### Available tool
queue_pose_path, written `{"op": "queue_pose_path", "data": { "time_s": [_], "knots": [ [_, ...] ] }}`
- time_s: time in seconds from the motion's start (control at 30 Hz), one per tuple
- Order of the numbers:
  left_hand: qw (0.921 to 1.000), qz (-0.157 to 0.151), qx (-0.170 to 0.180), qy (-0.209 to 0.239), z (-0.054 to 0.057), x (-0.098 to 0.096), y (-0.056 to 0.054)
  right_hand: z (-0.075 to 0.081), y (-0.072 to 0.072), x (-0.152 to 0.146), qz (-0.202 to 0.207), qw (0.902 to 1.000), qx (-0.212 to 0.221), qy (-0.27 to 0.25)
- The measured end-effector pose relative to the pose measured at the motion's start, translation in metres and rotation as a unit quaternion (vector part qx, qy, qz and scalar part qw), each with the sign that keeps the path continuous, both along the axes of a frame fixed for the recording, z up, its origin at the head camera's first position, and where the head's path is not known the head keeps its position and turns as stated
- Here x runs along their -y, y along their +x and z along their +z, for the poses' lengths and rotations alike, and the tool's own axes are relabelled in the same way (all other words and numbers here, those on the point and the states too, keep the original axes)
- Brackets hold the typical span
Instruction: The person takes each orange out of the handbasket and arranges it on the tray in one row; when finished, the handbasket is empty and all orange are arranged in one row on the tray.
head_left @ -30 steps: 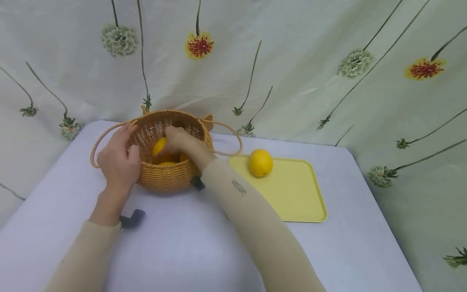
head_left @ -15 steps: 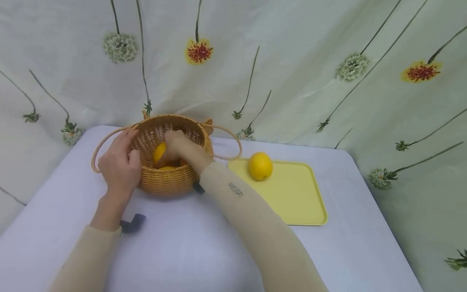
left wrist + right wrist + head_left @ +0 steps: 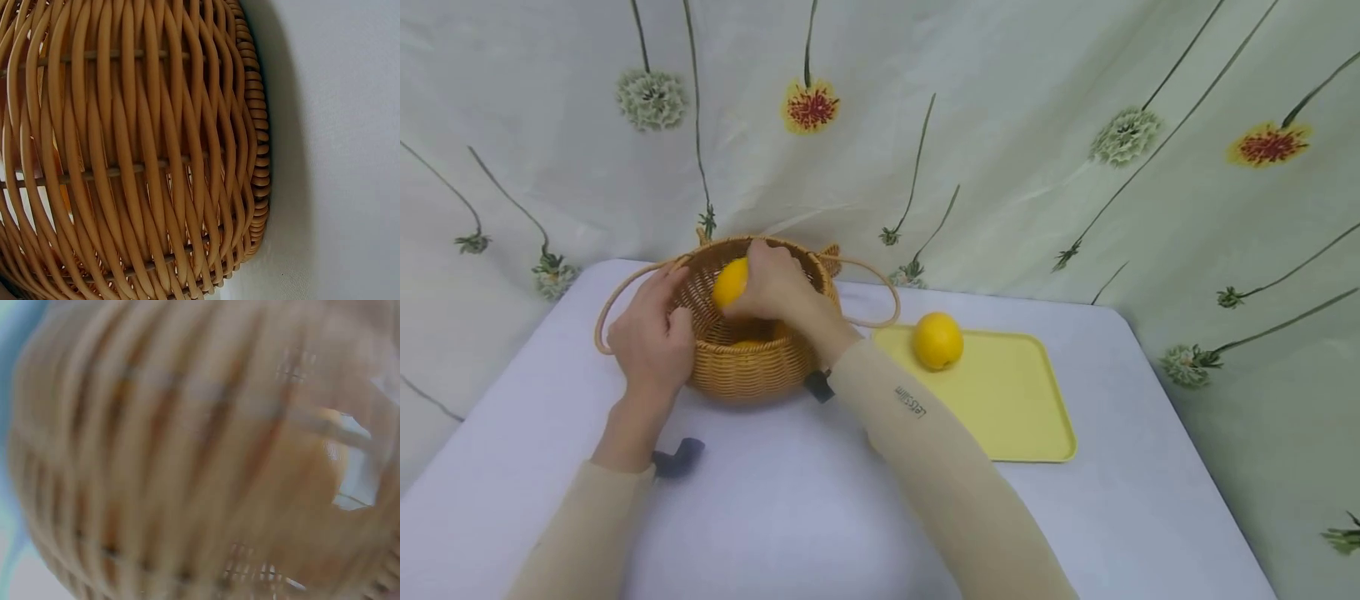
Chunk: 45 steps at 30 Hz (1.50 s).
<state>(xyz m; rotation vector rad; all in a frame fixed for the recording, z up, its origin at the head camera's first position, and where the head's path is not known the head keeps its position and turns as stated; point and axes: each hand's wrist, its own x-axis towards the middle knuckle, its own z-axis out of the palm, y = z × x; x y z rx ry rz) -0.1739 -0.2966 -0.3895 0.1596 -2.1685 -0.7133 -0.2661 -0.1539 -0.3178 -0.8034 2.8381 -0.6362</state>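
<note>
A round wicker basket (image 3: pixel 752 375) with two loop handles stands on the table. My left hand (image 3: pixel 655 342) grips its left rim, fingers over the edge and thumb outside. My right hand (image 3: pixel 775 283) holds an orange (image 3: pixel 731 284) just inside the basket's mouth; some of its fingers are hidden behind the fruit. Lower in the basket, more orange fruit (image 3: pixel 747 343) shows partly. In the left wrist view the basket's woven wall (image 3: pixel 137 150) fills most of the picture. The right wrist view shows the blurred weave (image 3: pixel 187 456) close up.
Right of the basket lies a yellow tray (image 3: pixel 1007 392) with one orange (image 3: pixel 937 341) near its back left corner. My right forearm passes over the tray's left side. A flower-printed cloth (image 3: pixel 1000 142) hangs behind the white table (image 3: pixel 760 508).
My right hand has risen from deep in the basket toward its mouth, bringing the orange up with it. The left hand keeps its hold on the rim.
</note>
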Motion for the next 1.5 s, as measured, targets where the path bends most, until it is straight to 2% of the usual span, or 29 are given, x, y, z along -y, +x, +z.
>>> {"op": "queue_pose_path", "data": {
  "time_s": [0.1, 0.2, 0.37, 0.5, 0.7, 0.9, 1.0, 1.23, 1.37, 1.5],
  "knots": [
    [1.0000, 0.001, 0.002, 0.000, -0.001, 0.000, 0.000, 0.013, 0.001, -0.014, -0.009, 0.9979, 0.011, -0.063],
    [1.0000, 0.003, 0.004, -0.001, -0.002, 0.000, 0.001, 0.025, 0.004, -0.028, -0.003, 0.9906, 0.036, -0.132],
    [1.0000, 0.006, 0.006, 0.000, -0.003, 0.000, 0.003, 0.037, 0.015, -0.047, 0.008, 0.9819, 0.033, -0.186],
    [1.0000, 0.004, -0.003, -0.002, -0.001, 0.001, 0.002, 0.040, 0.024, -0.059, -0.003, 0.9742, 0.021, -0.225],
    [0.9999, -0.001, -0.001, 0.011, 0.002, -0.005, -0.001, 0.042, 0.030, -0.097, -0.011, 0.9593, 0.011, -0.282],
    [0.9999, -0.003, 0.003, 0.015, 0.002, -0.006, 0.001, 0.032, 0.039, -0.143, -0.027, 0.9387, -0.019, -0.343],
    [0.9999, 0.000, 0.003, 0.010, 0.002, -0.004, 0.001, 0.024, 0.043, -0.164, -0.036, 0.9374, -0.035, -0.345],
    [0.9998, 0.005, 0.017, 0.008, -0.004, -0.005, 0.001, 0.004, 0.043, -0.219, -0.032, 0.9446, -0.083, -0.316],
    [1.0000, 0.000, -0.002, 0.002, -0.002, -0.004, 0.001, -0.004, 0.039, -0.252, -0.052, 0.9447, -0.073, -0.315],
    [1.0000, 0.002, -0.008, 0.004, 0.001, -0.003, 0.002, -0.005, 0.033, -0.273, -0.079, 0.9438, -0.059, -0.315]
  ]
}}
